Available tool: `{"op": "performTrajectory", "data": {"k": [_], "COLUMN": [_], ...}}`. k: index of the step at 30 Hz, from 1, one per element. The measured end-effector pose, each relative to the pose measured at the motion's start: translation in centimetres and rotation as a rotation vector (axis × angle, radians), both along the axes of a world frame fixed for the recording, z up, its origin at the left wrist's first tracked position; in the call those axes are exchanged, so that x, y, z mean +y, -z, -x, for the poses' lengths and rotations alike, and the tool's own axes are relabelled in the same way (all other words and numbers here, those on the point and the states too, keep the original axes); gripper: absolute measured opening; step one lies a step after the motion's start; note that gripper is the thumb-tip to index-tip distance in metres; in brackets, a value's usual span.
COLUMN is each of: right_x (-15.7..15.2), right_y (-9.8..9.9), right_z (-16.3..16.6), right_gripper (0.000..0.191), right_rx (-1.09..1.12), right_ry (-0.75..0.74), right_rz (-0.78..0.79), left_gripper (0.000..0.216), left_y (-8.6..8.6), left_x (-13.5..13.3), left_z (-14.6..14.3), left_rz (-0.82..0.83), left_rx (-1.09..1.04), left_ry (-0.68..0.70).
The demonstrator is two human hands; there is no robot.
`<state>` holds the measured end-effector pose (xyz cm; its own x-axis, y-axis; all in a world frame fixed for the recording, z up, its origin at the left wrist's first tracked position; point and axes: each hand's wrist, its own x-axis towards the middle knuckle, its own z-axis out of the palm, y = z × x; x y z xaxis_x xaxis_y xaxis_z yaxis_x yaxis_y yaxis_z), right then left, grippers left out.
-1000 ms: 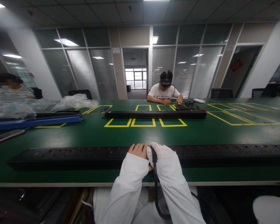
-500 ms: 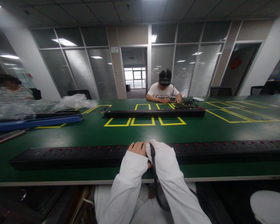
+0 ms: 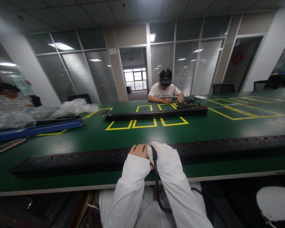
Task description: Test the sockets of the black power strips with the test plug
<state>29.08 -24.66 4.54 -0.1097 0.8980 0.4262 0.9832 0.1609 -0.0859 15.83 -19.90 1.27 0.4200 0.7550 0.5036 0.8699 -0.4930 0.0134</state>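
A long black power strip [image 3: 228,147] with red switches lies across the near edge of the green table [image 3: 204,129]. My left hand [image 3: 139,150], bare, rests with curled fingers on the strip's middle. My right hand [image 3: 159,149], in a white glove, is pressed against the left hand and closed on a black cable [image 3: 156,186] that runs down between my white sleeves. What the cable's end meets at the strip is hidden by my hands.
A second black power strip [image 3: 156,114] lies mid-table over yellow marked boxes. A person in a white shirt [image 3: 165,90] works at the far side. A blue tray [image 3: 38,128] and plastic bags [image 3: 38,112] are at left, beside another person [image 3: 9,96].
My hands stay together on the strip. The view has tilted slightly, so the strip's right end sits higher in the picture.
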Motion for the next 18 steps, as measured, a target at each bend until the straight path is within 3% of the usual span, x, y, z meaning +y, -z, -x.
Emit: {"op": "performTrajectory", "data": {"k": [18], "right_x": [0.94], "right_y": [-0.05], "right_z": [0.41], "right_gripper": [0.038], "right_rx": [-0.021], "right_ry": [0.006], "right_rz": [0.052], "left_gripper": [0.068], "left_y": [0.46], "left_x": [0.26], "left_z": [0.03], "left_rz": [-0.038], "left_rx": [-0.001], "left_ry": [-0.003]}}
